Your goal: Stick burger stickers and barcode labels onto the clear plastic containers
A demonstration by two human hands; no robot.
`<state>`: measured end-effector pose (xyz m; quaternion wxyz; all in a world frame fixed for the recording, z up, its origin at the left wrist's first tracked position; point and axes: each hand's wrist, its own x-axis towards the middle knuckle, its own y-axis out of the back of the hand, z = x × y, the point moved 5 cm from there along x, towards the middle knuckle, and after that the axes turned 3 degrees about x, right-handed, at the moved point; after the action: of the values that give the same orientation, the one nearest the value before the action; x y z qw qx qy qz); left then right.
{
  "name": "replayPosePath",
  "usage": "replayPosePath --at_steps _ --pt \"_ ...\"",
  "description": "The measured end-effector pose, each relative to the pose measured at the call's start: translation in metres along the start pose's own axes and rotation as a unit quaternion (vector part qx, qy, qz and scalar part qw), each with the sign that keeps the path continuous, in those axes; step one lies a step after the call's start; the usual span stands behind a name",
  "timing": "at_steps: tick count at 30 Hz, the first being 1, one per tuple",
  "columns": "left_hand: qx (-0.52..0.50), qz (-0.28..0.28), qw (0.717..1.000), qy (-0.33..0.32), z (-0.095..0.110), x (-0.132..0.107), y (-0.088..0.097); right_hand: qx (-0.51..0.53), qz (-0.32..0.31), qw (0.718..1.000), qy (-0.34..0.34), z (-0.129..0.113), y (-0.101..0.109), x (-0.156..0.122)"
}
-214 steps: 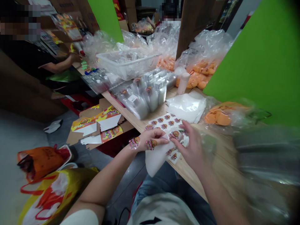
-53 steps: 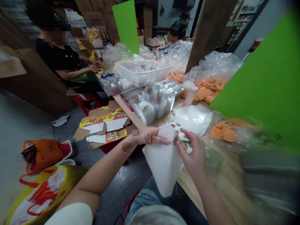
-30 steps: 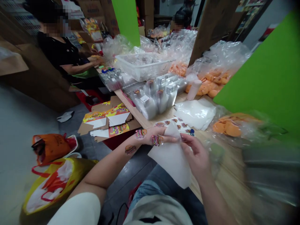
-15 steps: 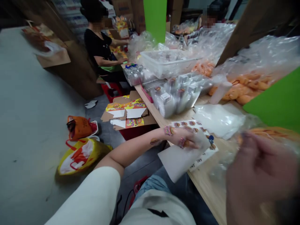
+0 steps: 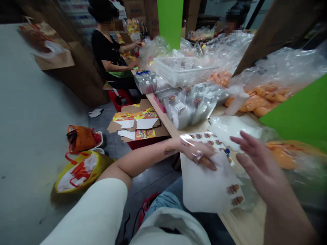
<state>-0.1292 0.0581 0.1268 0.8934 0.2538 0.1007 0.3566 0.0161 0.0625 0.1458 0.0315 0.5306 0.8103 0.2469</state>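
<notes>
My left hand (image 5: 200,152) holds a white sticker sheet (image 5: 204,189) at the table edge, fingers over its upper part. The sheet's lower part hangs past the edge, with burger stickers (image 5: 234,194) along its right side. More burger stickers cling to the back of this hand, a finger and the forearm. Beneath the hand lies another sheet with rows of burger stickers (image 5: 204,135), partly covered. Right of both sheets, my right hand (image 5: 258,166) hovers, blurred, fingers spread and nothing visible in them. Small dark blue round pieces (image 5: 227,151) sit between the hands.
Clear bags with labels (image 5: 195,105) and a white plastic bin (image 5: 178,73) stand farther up the table (image 5: 252,223). Bags of orange items (image 5: 270,93) lie right, near a green post (image 5: 301,105). Flat printed boxes (image 5: 135,119) are at left. A co-worker (image 5: 107,51) sits beyond.
My right hand has opened, its fingers spreading, and shifted left toward the sheets. The white sheet in my left hand has swung round and lies flatter, showing stickers on its right side.
</notes>
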Motion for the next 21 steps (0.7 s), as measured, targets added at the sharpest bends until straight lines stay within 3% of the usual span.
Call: replayPosePath --at_steps 1,2,4,6,8,11,14,16,18,20,21 --pt "-0.059 -0.096 0.993 -0.02 0.002 -0.005 -0.003 0.058 -0.067 0.994 -0.069 0.022 -0.001 -0.003" --pt "-0.118 -0.118 0.986 -0.007 -0.002 -0.011 0.0 0.116 -0.14 0.975 -0.127 0.04 -0.006 -0.009" --pt "-0.213 -0.087 0.97 0.074 -0.019 -0.025 0.008 0.204 -0.218 0.934 -0.198 0.062 -0.017 -0.022" --pt "-0.264 -0.057 0.953 0.137 -0.037 -0.038 0.012 0.238 -0.216 0.922 -0.216 0.069 -0.025 -0.029" --pt "-0.283 -0.064 0.943 0.165 -0.046 -0.049 0.013 0.222 -0.204 0.932 -0.203 0.066 -0.031 -0.032" --pt "-0.268 -0.059 0.954 0.122 -0.038 -0.054 0.023 0.144 -0.213 0.953 -0.16 0.055 -0.034 -0.029" --pt "-0.151 -0.016 0.985 0.078 -0.019 -0.043 0.042 0.053 -0.248 0.964 -0.083 0.039 -0.034 -0.018" --pt "-0.046 -0.07 0.994 0.068 -0.008 -0.029 0.04 0.014 -0.263 0.963 -0.049 0.029 -0.034 -0.011" --pt "0.008 -0.137 0.989 0.057 -0.002 -0.016 0.028 -0.022 -0.213 0.977 -0.02 0.019 -0.028 -0.006" --pt "-0.009 -0.13 0.989 0.065 -0.005 -0.006 0.018 -0.107 -0.06 0.992 0.04 0.009 -0.015 -0.008" --pt "-0.032 -0.105 0.991 0.079 -0.009 -0.003 0.013 -0.164 0.037 0.983 0.077 0.003 -0.008 -0.015"
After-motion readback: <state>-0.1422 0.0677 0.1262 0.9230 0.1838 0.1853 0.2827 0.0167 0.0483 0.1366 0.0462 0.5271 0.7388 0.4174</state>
